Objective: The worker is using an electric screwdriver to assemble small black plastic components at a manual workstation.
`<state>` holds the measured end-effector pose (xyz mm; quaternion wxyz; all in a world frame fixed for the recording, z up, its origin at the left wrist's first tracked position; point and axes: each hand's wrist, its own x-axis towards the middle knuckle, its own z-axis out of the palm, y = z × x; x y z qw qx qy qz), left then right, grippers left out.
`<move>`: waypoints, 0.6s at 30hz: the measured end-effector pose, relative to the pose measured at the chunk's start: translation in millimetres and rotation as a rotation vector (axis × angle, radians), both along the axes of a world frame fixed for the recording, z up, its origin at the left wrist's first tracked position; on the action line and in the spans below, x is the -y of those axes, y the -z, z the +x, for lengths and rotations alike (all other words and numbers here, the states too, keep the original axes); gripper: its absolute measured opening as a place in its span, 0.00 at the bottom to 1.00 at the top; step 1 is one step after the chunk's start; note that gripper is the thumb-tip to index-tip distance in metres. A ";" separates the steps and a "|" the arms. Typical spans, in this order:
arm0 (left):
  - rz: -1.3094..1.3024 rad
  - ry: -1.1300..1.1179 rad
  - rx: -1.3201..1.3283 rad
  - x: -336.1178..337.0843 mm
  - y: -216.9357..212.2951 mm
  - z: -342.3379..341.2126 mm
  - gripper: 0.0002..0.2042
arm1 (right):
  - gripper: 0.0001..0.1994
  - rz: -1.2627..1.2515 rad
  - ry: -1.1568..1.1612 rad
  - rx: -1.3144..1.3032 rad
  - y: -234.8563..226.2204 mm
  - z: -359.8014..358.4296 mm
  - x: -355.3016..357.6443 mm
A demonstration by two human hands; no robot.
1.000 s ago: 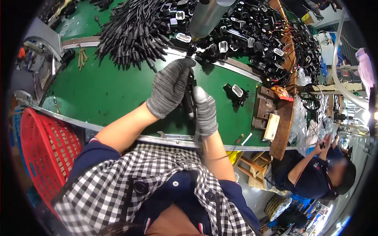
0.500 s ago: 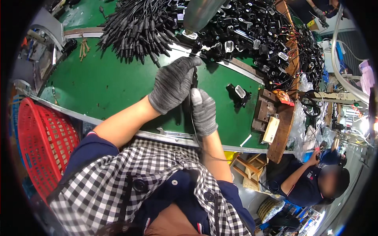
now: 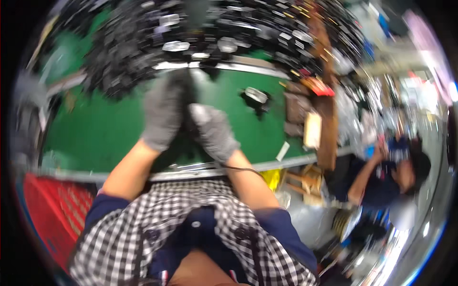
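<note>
left hand (image 3: 164,117) + right hand (image 3: 214,133): gloved, together | green belt (image 3: 109,128) | heavy blur

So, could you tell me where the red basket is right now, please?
In the head view the red basket sits at the lower left, below the green table's metal edge, beside the person's left elbow.

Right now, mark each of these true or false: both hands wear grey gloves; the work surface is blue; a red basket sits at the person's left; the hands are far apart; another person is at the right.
1. Both hands wear grey gloves. True: the left hand and the right hand are gloved in grey.
2. The work surface is blue. False: the table is green.
3. A red basket sits at the person's left. True.
4. The hands are far apart. False: they are close together over a dark item, too blurred to identify.
5. Another person is at the right. True.
</note>
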<state>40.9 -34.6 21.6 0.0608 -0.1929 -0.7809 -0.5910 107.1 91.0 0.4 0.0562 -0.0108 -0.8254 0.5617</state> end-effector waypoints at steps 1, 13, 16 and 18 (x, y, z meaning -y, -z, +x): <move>-0.011 0.020 0.020 -1.2 -0.3 -1.8 0.13 | 0.10 -0.387 0.025 0.297 -3.7 1.9 4.4; 0.189 0.004 -0.095 12.9 25.0 -49.3 0.15 | 0.07 0.764 -0.182 -0.219 2.7 31.4 41.1; 0.218 -0.030 -0.239 10.6 18.1 -39.3 0.15 | 0.10 0.493 0.087 -0.481 -6.9 18.8 36.3; 0.227 -0.027 -0.225 3.8 17.3 -27.0 0.15 | 0.16 0.566 0.705 -0.549 -35.5 8.6 3.8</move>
